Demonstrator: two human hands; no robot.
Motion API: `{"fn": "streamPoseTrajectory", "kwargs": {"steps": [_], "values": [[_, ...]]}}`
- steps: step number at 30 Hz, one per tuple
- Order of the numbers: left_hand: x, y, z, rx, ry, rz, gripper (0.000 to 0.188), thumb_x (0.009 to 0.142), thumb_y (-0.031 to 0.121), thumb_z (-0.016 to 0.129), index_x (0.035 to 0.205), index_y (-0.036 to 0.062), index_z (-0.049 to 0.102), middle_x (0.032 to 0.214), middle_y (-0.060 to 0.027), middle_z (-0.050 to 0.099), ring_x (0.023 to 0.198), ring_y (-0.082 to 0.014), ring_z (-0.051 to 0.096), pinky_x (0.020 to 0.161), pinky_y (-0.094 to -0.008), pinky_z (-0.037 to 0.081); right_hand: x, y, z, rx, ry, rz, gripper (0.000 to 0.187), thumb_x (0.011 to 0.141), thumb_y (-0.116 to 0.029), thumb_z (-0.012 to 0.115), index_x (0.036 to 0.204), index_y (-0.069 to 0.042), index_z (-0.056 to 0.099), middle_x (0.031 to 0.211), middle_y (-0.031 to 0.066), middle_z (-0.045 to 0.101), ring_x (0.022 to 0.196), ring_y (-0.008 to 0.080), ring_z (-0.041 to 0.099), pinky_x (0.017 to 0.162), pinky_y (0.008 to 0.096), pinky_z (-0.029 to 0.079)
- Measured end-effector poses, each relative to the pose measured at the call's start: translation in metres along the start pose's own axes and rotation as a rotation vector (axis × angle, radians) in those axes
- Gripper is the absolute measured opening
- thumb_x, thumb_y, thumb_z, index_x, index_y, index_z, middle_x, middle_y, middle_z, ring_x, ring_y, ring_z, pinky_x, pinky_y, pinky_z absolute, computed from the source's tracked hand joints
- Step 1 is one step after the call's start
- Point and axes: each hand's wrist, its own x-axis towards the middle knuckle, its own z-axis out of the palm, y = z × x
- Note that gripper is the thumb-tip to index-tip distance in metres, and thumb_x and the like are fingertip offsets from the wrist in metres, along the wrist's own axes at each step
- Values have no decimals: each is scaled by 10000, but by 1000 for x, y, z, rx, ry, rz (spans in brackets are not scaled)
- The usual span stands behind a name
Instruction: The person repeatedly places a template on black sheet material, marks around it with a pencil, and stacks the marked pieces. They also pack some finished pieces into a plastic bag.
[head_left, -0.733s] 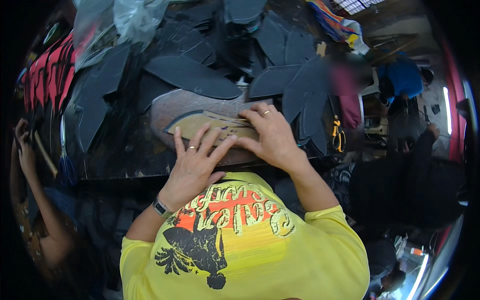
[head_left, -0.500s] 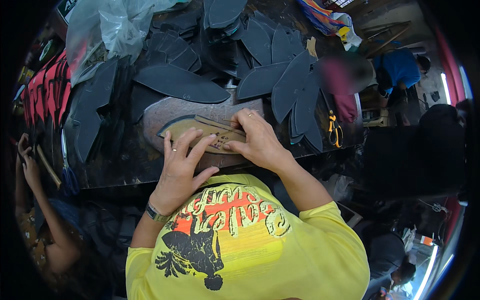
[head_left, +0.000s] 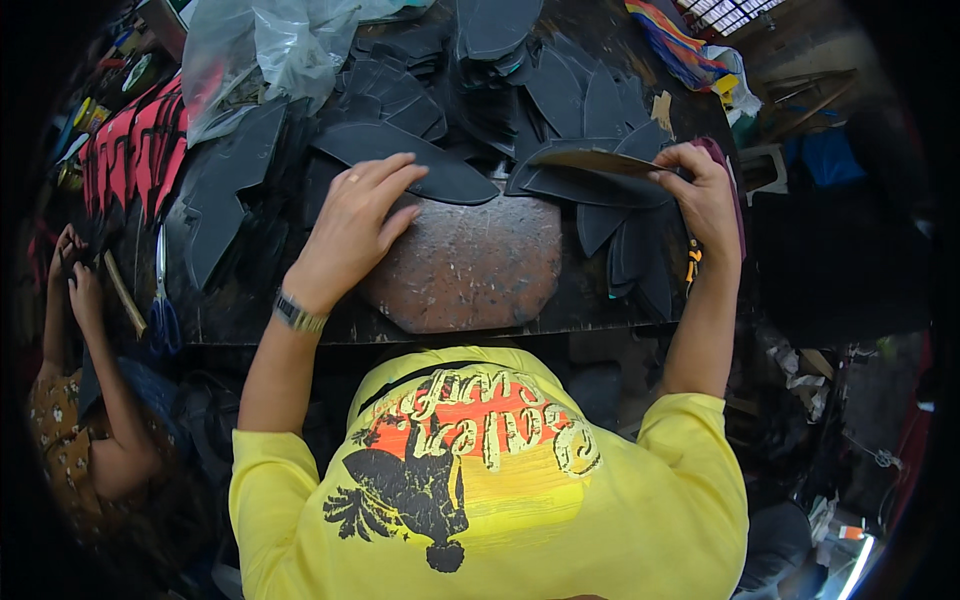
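Observation:
In my right hand [head_left: 702, 190], thumb and fingers pinch one end of a thin tan leaf-shaped template [head_left: 595, 161]. It is tilted nearly edge-on above a stack of black leaf-shaped pieces [head_left: 630, 245] on the right. My left hand [head_left: 365, 220] is open, its fingers stretched out over the near side of a large black pointed piece [head_left: 405, 155]. Whether the fingertips touch that piece, I cannot tell. Between my hands lies a worn reddish-brown slab [head_left: 465, 270] with cut corners, its top bare.
Black cut pieces [head_left: 240, 185] and red ones [head_left: 135, 150] lie at the left, beside blue-handled scissors [head_left: 164, 320]. A clear plastic bag [head_left: 290, 50] sits at the far left. Orange-handled cutters [head_left: 693, 262] are partly behind my right forearm. Another person's hands [head_left: 78, 275] are at the left.
The template has left the slab and moved right and away in my right hand. My left hand has let go of it and moved toward the large black piece. The view has shifted.

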Motion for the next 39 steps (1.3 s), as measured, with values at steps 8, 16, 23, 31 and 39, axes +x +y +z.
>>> {"fn": "streamPoseTrajectory", "kwargs": {"steps": [8, 16, 23, 31, 39], "values": [[54, -10, 18, 36, -343, -60, 398, 1008, 248, 614, 1369, 80, 602, 1368, -151, 600, 1155, -358, 634, 998, -456, 500, -44, -24, 16, 753, 85, 183, 163, 904, -51, 760, 1049, -4, 702, 930, -22, 680, 860, 49, 602, 797, 199, 448], [23, 19, 18, -78, -257, -71, 369, 940, 182, 698, 1284, 76, 617, 1254, -166, 569, 1023, -400, 664, 877, -453, 556, -53, -30, 30, 1081, -7, 173, 213, 912, -47, 731, 1110, 13, 678, 1016, 28, 722, 925, 83, 650, 895, 232, 477], [-19, 56, 41, -108, -200, 8, 380, 902, 138, 707, 1275, 138, 632, 1222, -124, 557, 959, -336, 611, 846, -438, 488, -48, -64, 89, 1338, -218, 349, 281, 913, -61, 737, 1174, 4, 654, 1045, 45, 718, 935, 89, 671, 888, 234, 518], [-55, 58, 14, -220, -211, 50, 377, 878, 157, 740, 1235, 67, 659, 1209, -124, 624, 1164, -327, 569, 999, -424, 445, -54, -103, 153, 596, -365, 271, 316, 991, -107, 678, 1270, 27, 614, 1056, 92, 726, 928, 103, 667, 820, 248, 518], [-79, 57, 14, -97, -89, 55, 433, 829, 152, 764, 1235, 32, 674, 1246, -101, 638, 1197, -285, 560, 1042, -437, 439, -58, -110, 153, 432, -296, 145, 344, 970, -60, 670, 1303, 5, 613, 1037, 105, 736, 910, 125, 657, 814, 295, 527]]}}
